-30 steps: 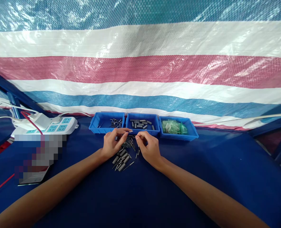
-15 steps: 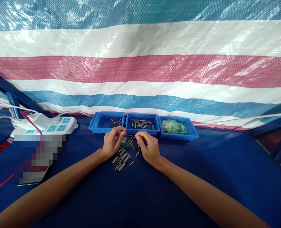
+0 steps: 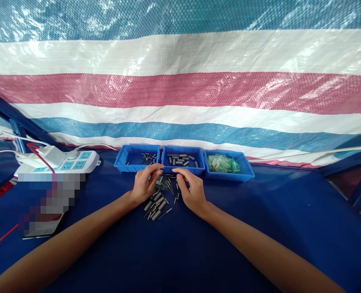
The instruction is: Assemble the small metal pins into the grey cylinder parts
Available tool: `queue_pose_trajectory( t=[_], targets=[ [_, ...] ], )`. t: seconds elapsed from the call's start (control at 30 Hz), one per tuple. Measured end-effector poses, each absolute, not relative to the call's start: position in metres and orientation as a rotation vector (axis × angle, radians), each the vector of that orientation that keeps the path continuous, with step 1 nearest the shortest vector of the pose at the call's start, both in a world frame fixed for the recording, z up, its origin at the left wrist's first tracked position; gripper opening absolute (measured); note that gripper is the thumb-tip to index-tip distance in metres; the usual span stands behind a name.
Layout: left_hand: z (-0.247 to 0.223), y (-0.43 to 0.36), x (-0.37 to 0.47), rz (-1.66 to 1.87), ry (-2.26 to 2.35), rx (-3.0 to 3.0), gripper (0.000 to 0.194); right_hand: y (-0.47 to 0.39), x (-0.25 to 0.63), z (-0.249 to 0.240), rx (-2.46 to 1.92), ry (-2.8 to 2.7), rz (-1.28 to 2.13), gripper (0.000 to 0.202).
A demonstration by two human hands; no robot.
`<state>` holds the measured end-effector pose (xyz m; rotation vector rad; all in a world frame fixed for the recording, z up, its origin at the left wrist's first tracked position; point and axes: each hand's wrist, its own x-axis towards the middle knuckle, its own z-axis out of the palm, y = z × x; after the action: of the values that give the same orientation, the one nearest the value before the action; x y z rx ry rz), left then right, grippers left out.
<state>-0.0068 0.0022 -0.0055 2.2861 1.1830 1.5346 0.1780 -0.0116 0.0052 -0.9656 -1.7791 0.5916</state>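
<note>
My left hand is closed over the left side of the loose parts, thumb and forefinger drawn together in front of the middle bin. Whatever they pinch is too small to make out. Opposite it, my right hand has its forefinger and thumb apart, with nothing visible between them. Below and between both hands lies a pile of grey metal cylinders and thin, rivet-like metal pins. A small greenish clear bag is partly hidden by my left hand.
Three blue bins stand in a row: the left bin with pins, the middle bin with grey cylinders, the right bin with green plastic bags. A white power strip with cables lies left on the blue table. Striped sheeting hangs behind.
My right forefinger and thumb have parted from their pinch, the forefinger stretching out toward my left hand. My left hand has shifted very slightly to the right.
</note>
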Motion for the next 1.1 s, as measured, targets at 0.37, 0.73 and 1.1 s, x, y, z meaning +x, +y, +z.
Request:
queue_pose_trajectory(
  t=[0.37, 0.73, 1.1],
  targets=[
    [-0.006, 0.004, -0.004, 1.499, 1.03, 2.47, 0.016, -0.012, 0.177, 0.005, -0.896, -1.855, 0.545, 0.027],
    [-0.008, 0.004, -0.005, 1.45, 1.033, 2.477, 0.019, -0.012, 0.176, 0.005, -0.909, -1.793, 0.515, 0.014],
    [0.008, 0.002, 0.001, 1.296, 1.173, 2.532, 0.015, -0.014, 0.176, 0.007, -0.914, -1.688, 0.489, 0.012]
  ],
)
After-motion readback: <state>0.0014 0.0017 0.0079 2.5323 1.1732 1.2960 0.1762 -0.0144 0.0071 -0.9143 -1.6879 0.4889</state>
